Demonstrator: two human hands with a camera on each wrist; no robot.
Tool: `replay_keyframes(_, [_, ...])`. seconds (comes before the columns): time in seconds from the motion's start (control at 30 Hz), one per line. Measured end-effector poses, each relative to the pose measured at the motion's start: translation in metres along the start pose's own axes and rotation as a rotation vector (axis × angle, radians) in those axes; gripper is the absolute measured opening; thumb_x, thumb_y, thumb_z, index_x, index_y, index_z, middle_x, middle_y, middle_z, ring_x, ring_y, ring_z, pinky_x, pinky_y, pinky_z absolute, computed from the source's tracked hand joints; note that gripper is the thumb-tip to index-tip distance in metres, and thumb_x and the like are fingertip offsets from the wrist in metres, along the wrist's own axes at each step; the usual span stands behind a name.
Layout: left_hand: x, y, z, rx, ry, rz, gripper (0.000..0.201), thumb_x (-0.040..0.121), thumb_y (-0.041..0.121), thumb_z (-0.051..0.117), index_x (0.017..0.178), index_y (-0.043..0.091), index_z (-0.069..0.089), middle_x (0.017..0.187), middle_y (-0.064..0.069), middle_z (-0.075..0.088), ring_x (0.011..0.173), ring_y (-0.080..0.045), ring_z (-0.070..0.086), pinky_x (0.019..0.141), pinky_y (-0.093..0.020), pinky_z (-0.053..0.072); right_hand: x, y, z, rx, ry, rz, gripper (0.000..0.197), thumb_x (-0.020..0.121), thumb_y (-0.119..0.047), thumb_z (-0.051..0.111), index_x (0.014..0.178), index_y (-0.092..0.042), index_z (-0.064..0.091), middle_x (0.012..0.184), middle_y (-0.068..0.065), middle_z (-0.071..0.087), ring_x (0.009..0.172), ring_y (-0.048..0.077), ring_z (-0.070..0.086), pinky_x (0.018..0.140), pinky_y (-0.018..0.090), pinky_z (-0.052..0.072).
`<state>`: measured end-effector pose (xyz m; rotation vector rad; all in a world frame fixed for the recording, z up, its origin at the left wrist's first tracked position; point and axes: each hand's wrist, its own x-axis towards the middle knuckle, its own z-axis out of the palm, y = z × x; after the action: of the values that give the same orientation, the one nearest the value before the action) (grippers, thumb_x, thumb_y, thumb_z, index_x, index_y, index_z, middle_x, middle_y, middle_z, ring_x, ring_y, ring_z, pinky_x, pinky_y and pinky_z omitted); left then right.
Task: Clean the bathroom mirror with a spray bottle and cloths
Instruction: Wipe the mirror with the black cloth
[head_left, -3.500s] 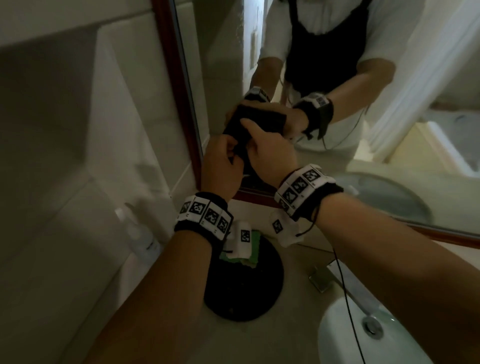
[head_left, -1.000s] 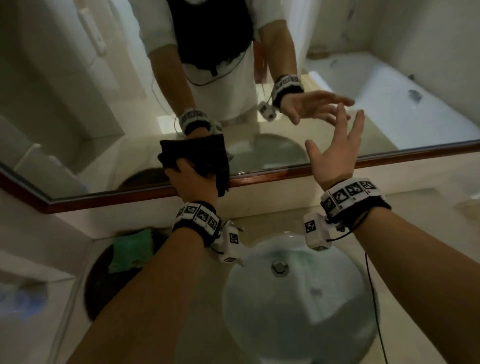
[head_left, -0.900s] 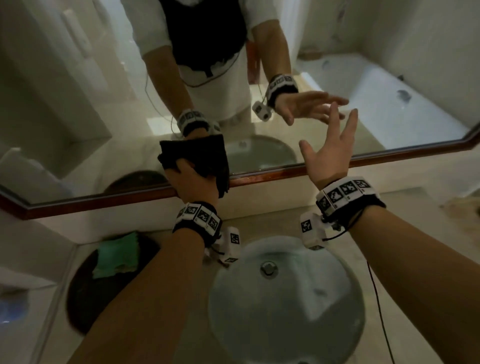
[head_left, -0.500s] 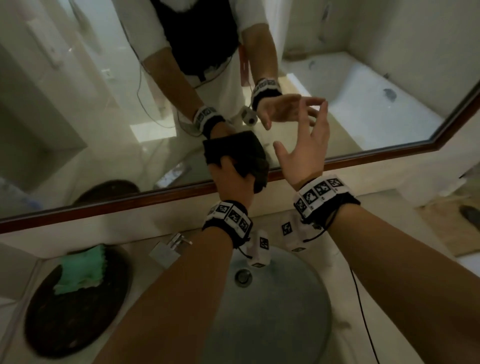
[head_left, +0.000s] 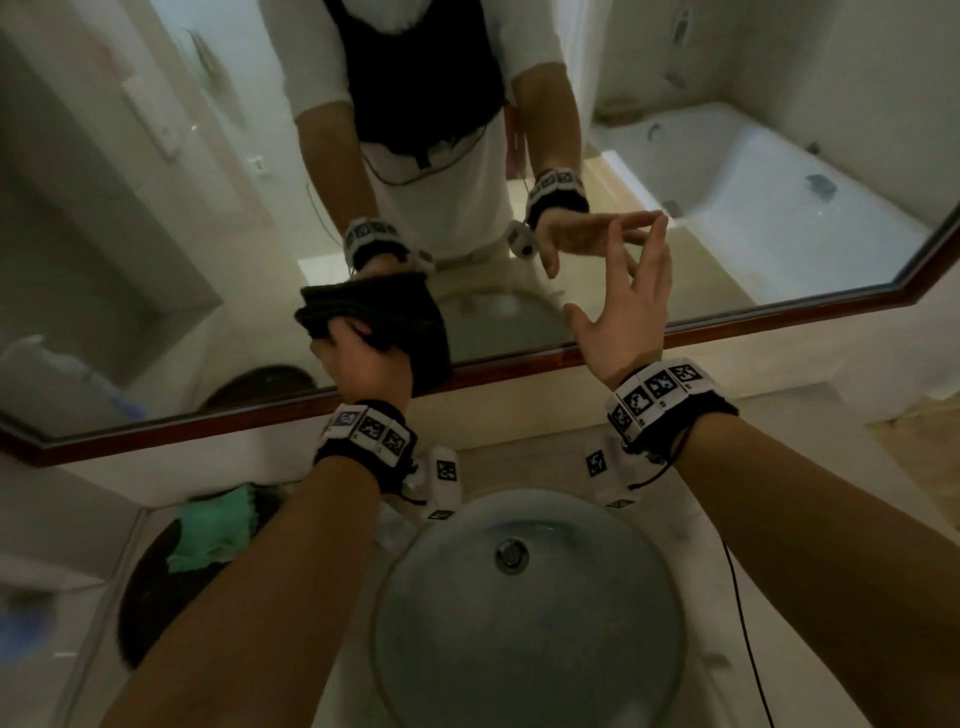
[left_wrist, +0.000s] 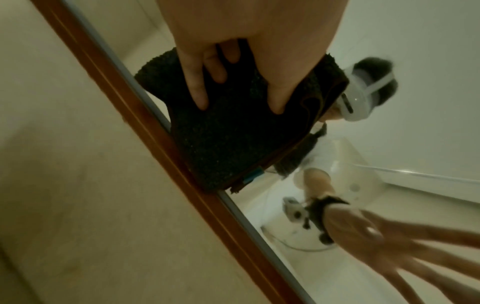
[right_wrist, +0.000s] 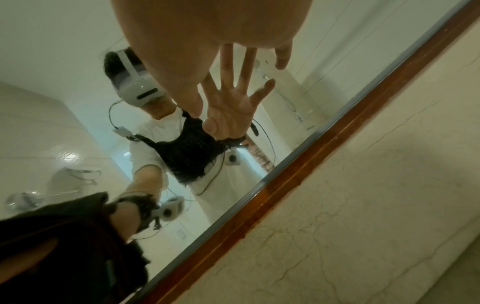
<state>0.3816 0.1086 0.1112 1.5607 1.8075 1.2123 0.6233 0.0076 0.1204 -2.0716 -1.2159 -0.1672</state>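
A dark cloth (head_left: 384, 317) lies against the glass of the mirror (head_left: 779, 234) just above its lower wooden frame (head_left: 727, 332). My left hand (head_left: 358, 358) presses it there with spread fingers (left_wrist: 197, 90), and the cloth (left_wrist: 228, 139) hangs with one corner over the frame. My right hand (head_left: 623, 291) is open with fingers spread to the right of the cloth, and one fingertip touches the glass. It holds nothing. A green cloth (head_left: 213, 525) lies on a dark round tray (head_left: 150, 587) at the left of the counter. The dark cloth (right_wrist: 64, 236) shows at the lower left of the right wrist view.
A round sink basin (head_left: 524, 623) sits under my forearms. A blurred bottle with blue in it (head_left: 21, 623) stands at the far left edge of the counter. The mirror reflects a bathtub at the right and the person wearing a headset.
3.5 s ago both hands held the cloth at the mirror's left end. Since then the left hand alone has slid it right along the lower glass, then back left. The right hand stays open.
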Motion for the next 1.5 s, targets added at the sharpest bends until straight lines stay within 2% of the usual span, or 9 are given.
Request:
replay_keyframes(0.2, [0.036, -0.025, -0.05, 0.044, 0.019, -0.027, 0.039, 0.088, 0.013, 0.064, 0.124, 0.007, 0.047, 0.137, -0.024, 0.038, 0.119, -0.045, 0.048, 0.106, -0.046, 0.042, -0.003, -0.02, 0.003, 0.032, -0.062, 0.117, 0.105, 0.086, -0.034, 0.07, 0.153, -0.035, -0.011, 0.161, 0.007, -0.024, 0.15, 0.034, -0.006, 0.119, 0.05, 0.021])
replay_keyframes(0.37, [0.033, -0.022, -0.052, 0.013, 0.001, 0.014, 0.049, 0.087, 0.021, 0.066, 0.128, 0.001, 0.048, 0.136, -0.026, 0.041, 0.116, -0.044, 0.051, 0.108, -0.045, 0.041, -0.015, -0.049, 0.003, 0.044, -0.112, 0.115, 0.094, 0.087, -0.029, 0.067, 0.154, -0.036, 0.001, 0.163, 0.009, -0.013, 0.145, 0.037, 0.019, 0.114, 0.05, 0.032])
replay_keyframes(0.53, [0.017, 0.0, -0.046, -0.037, -0.204, 0.07, 0.054, 0.089, 0.018, 0.066, 0.136, 0.005, 0.044, 0.145, -0.026, 0.035, 0.127, -0.044, 0.045, 0.113, -0.046, 0.036, -0.046, -0.089, 0.02, 0.046, -0.182, -0.059, 0.052, 0.088, -0.019, 0.062, 0.138, -0.022, 0.05, 0.144, 0.012, 0.04, 0.127, 0.03, 0.047, 0.103, 0.038, 0.043])
replay_keyframes(0.67, [0.014, 0.007, -0.052, -0.097, -0.363, 0.11, 0.044, 0.089, 0.023, 0.063, 0.131, 0.014, 0.051, 0.143, -0.018, 0.037, 0.123, -0.039, 0.049, 0.11, -0.05, 0.039, -0.077, -0.13, 0.046, -0.007, -0.498, -0.281, 0.028, 0.091, -0.015, 0.053, 0.111, -0.019, 0.072, 0.111, 0.005, 0.07, 0.102, 0.025, 0.065, 0.088, 0.033, 0.05])
replay_keyframes(0.83, [0.029, -0.003, -0.073, -0.141, -0.557, 0.206, 0.036, 0.096, 0.026, 0.056, 0.131, 0.022, 0.052, 0.132, -0.013, 0.051, 0.109, -0.028, 0.058, 0.098, -0.043, 0.051, -0.095, -0.174, 0.078, 0.231, -0.535, -0.327, 0.033, 0.085, 0.002, 0.054, 0.116, -0.003, 0.065, 0.106, 0.017, 0.069, 0.095, 0.033, 0.065, 0.084, 0.033, 0.049])
replay_keyframes(0.97, [0.039, -0.009, -0.089, -0.172, -0.671, 0.235, 0.046, 0.098, 0.015, 0.055, 0.14, 0.03, 0.044, 0.123, -0.007, 0.055, 0.103, -0.018, 0.057, 0.082, -0.025, 0.049, -0.082, -0.186, 0.09, 0.317, -0.4, -0.178, 0.068, 0.082, -0.006, 0.06, 0.144, -0.019, 0.035, 0.126, 0.017, 0.06, 0.108, 0.031, 0.062, 0.094, 0.043, 0.052])
replay_keyframes(1.1, [0.046, -0.013, -0.103, -0.158, -0.716, 0.282, 0.051, 0.096, 0.01, 0.056, 0.142, 0.029, 0.043, 0.117, -0.004, 0.057, 0.102, -0.015, 0.056, 0.075, -0.014, 0.044, -0.071, -0.19, 0.093, 0.347, -0.417, -0.082, 0.07, 0.082, -0.009, 0.064, 0.143, -0.016, 0.031, 0.132, 0.02, 0.05, 0.112, 0.033, 0.058, 0.096, 0.047, 0.05])
replay_keyframes(1.27, [0.065, -0.022, -0.12, -0.14, -0.604, 0.281, 0.038, 0.089, 0.008, 0.057, 0.122, 0.027, 0.057, 0.107, -0.002, 0.064, 0.099, -0.018, 0.062, 0.087, -0.028, 0.052, -0.069, -0.194, 0.1, 0.402, -0.355, 0.038, 0.062, 0.084, -0.012, 0.066, 0.138, -0.019, 0.035, 0.135, 0.018, 0.044, 0.109, 0.032, 0.059, 0.097, 0.046, 0.05])
replay_keyframes(1.5, [0.07, -0.019, -0.119, -0.106, -0.38, 0.271, 0.032, 0.09, 0.011, 0.058, 0.121, 0.02, 0.062, 0.102, 0.002, 0.061, 0.086, -0.006, 0.054, 0.065, -0.002, 0.037, -0.061, -0.166, 0.099, 0.431, -0.355, 0.185, 0.052, 0.082, -0.013, 0.066, 0.124, -0.025, 0.038, 0.132, 0.017, 0.048, 0.11, 0.033, 0.057, 0.096, 0.048, 0.05])
